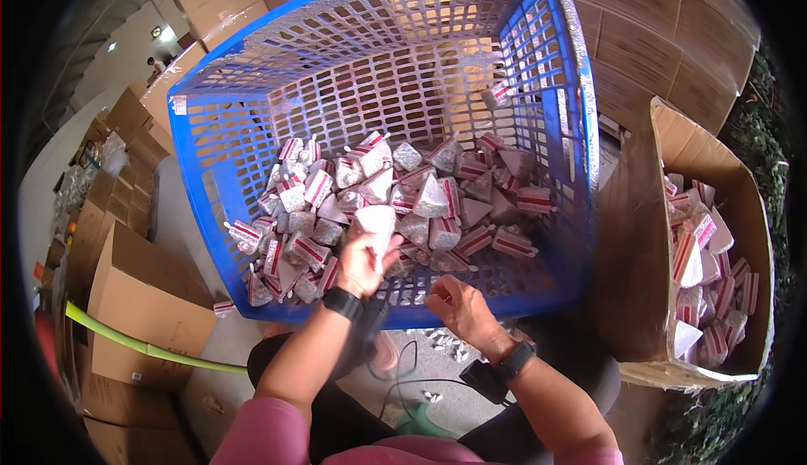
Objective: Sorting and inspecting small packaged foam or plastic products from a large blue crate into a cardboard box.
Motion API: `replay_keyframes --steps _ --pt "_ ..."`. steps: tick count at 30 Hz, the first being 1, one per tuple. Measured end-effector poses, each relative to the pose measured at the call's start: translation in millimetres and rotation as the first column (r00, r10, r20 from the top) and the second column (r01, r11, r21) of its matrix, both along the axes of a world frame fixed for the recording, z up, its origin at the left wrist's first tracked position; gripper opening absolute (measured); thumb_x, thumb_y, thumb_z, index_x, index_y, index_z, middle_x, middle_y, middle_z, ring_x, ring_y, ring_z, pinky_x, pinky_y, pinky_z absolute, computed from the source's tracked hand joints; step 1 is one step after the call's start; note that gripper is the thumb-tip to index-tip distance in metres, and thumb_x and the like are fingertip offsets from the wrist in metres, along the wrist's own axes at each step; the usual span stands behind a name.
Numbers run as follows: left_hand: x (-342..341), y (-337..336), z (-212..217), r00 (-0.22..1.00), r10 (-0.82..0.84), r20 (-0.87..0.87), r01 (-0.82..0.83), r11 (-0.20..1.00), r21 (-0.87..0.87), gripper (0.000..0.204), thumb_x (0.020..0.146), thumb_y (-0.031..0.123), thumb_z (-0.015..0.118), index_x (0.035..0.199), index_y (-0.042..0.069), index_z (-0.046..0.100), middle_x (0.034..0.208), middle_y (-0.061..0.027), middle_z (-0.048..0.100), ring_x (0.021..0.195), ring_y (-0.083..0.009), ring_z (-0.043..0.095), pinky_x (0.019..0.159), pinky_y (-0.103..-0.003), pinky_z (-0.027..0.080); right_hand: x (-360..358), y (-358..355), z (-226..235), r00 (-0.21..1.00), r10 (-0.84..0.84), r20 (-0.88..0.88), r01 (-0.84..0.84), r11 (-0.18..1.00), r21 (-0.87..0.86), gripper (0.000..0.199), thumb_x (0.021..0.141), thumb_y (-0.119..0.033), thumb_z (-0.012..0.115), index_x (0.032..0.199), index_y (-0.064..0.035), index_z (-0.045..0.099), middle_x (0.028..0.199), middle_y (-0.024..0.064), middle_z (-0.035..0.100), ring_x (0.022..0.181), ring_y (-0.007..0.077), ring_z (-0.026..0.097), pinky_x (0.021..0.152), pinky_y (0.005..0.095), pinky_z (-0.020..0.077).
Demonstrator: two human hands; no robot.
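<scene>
My left hand [361, 270] is closed around a pale wedge-shaped piece [376, 223], held up over the near part of a big blue plastic basket [217, 204]. Beneath it in the basket lies a heap of similar wedges [378, 186] with speckled grey sides, many with a red-and-white striped label. My right hand [465, 309] is at the basket's near rim, its fingers curled together in a pinch. Whether anything small sits between those fingertips is hidden.
At the right stands an open cardboard box [643, 297] holding more labelled wedges [706, 272]. Stacked cartons [664, 28] rise behind it, and another carton [155, 297] is at the left beside a yellow-green strip [160, 352]. Small white bits [450, 346] and a black cable [403, 381] lie below the basket.
</scene>
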State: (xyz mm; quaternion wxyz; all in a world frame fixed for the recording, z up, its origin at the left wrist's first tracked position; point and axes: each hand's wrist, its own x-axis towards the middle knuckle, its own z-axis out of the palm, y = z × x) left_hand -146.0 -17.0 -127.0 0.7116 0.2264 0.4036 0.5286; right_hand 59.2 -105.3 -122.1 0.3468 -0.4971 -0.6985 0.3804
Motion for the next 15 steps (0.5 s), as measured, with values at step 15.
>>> replay_keyframes --steps 15 --pt "60 -73 11 1.0 -0.017 0.022 0.019 0.993 -0.118 0.026 0.081 0.028 0.06 0.101 0.01 0.056 0.09 -0.0021 0.058 0.077 -0.015 0.055 0.062 -0.032 0.048 -17 -25 6 0.887 0.062 0.458 -0.173 0.963 0.205 0.025 0.083 -0.027 0.05 0.079 -0.0022 0.054 0.062 0.0146 0.059 0.055 0.0298 0.059 0.049 0.0397 0.0472"
